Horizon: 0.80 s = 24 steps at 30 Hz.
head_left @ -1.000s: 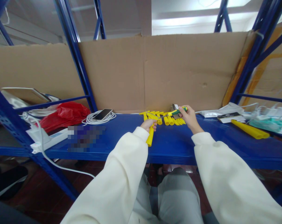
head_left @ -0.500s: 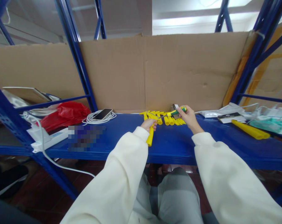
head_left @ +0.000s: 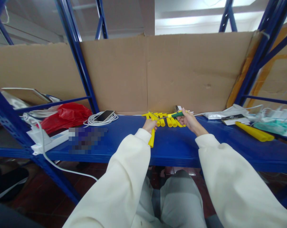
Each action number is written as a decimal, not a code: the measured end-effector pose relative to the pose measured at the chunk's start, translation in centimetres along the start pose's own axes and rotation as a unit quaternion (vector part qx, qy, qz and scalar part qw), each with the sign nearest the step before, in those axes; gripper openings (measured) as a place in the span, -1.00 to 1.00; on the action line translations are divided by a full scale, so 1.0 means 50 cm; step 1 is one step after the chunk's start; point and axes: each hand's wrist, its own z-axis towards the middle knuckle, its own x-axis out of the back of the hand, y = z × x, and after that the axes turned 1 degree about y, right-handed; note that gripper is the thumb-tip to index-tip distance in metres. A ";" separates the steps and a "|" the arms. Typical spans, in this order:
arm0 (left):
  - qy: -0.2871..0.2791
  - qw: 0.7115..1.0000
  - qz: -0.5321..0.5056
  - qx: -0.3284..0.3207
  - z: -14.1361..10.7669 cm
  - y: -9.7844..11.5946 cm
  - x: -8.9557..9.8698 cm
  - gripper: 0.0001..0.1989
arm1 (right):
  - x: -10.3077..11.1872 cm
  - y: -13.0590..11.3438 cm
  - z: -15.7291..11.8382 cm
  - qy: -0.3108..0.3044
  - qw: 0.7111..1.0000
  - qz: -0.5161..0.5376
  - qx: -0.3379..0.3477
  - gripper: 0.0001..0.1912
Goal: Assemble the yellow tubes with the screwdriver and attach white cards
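Note:
My left hand (head_left: 149,126) is closed around a yellow tapered plastic tube (head_left: 152,141), whose wide end points toward me over the blue shelf. In my right hand (head_left: 189,121) is a screwdriver (head_left: 177,114) with a green and yellow handle. Its thin metal shaft runs leftward to the tube's narrow upper end, just above my left hand. Whether the tip touches the tube I cannot tell. Behind and between my hands lies a row of several similar yellow tubes (head_left: 169,123), partly covered by the screwdriver and my right fingers.
On the left lie a phone (head_left: 105,116) on a coiled white cable (head_left: 88,122), a red plastic bag (head_left: 65,118) and a white power strip (head_left: 59,139). To the right are larger yellow tubes (head_left: 255,132) and a white packet (head_left: 225,112). A cardboard panel (head_left: 181,72) stands behind.
My right hand has turned and shifted slightly left, its fingers changing position on the screwdriver handle. The left hand and its tube have moved only a little.

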 end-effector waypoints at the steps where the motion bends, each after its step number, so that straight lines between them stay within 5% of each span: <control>1: -0.003 1.000 0.001 -0.003 0.001 -0.001 0.002 -0.92 | 0.000 -0.001 -0.001 -0.010 1.000 0.010 -0.008 -0.45; 7: 0.019 1.000 0.021 0.006 0.006 -0.001 -0.001 -0.92 | 0.007 0.003 0.001 -0.052 0.996 0.066 -0.020 -0.63; 12: 0.020 0.999 0.031 0.033 0.008 0.004 -0.002 -0.91 | 0.008 0.012 0.009 -0.001 0.999 0.038 -0.016 -0.71; 19: 0.036 0.999 0.032 0.025 -0.005 0.010 -0.010 -0.83 | 0.004 0.014 0.005 0.078 0.997 -0.015 0.027 -0.51; 24: 0.039 0.998 0.034 0.021 -0.006 0.009 -0.012 -0.83 | 0.004 0.005 0.001 0.061 0.998 0.022 -0.005 -0.45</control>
